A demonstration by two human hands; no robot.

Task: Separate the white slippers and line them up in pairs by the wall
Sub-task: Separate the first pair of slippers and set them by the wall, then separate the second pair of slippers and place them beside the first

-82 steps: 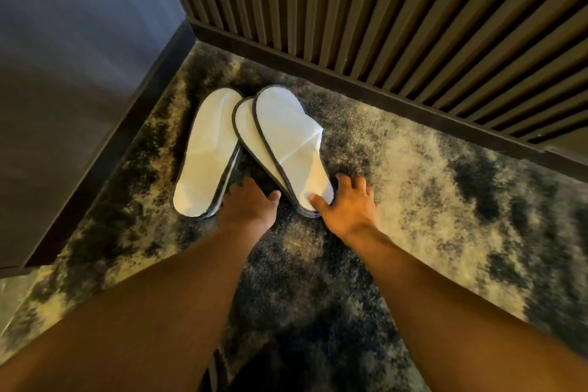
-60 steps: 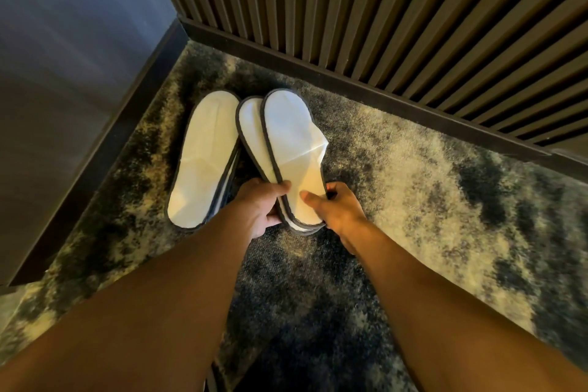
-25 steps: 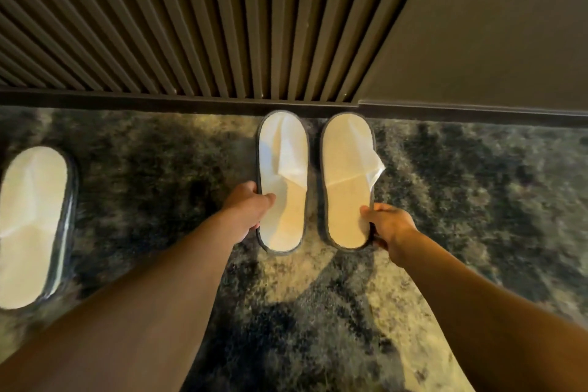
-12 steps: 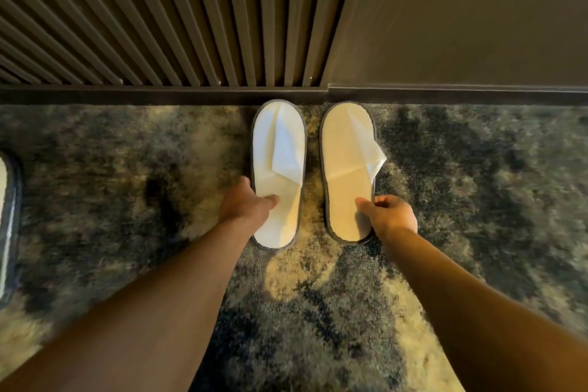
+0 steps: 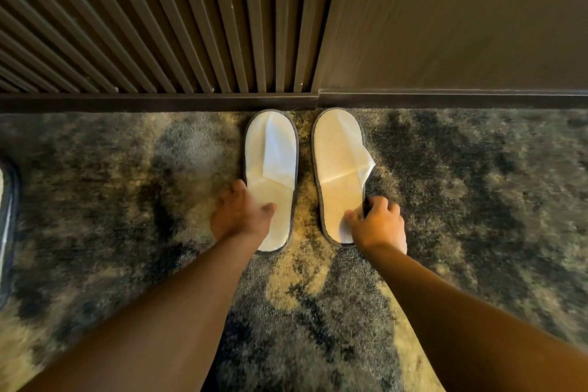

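Two white slippers with grey trim lie flat, side by side on the carpet, toes touching the dark skirting board (image 5: 191, 102). My left hand (image 5: 239, 216) grips the heel edge of the left slipper (image 5: 271, 156), thumb on its sole. My right hand (image 5: 379, 223) pinches the heel edge of the right slipper (image 5: 338, 156), whose loose upper flap sticks out to the right. At the far left edge, a sliver of another white slipper (image 5: 4, 226) shows, mostly out of frame.
A ribbed dark wooden wall (image 5: 143, 19) runs behind on the left, a plain dark panel (image 5: 461, 19) on the right. The mottled dark and tan carpet (image 5: 477, 200) stretches bare to the right of the pair and between the pair and the left slipper.
Both hands lifted the stacked pair from the corner, split it and set the two slippers side by side further right. In the last second they slid up against the skirting board.
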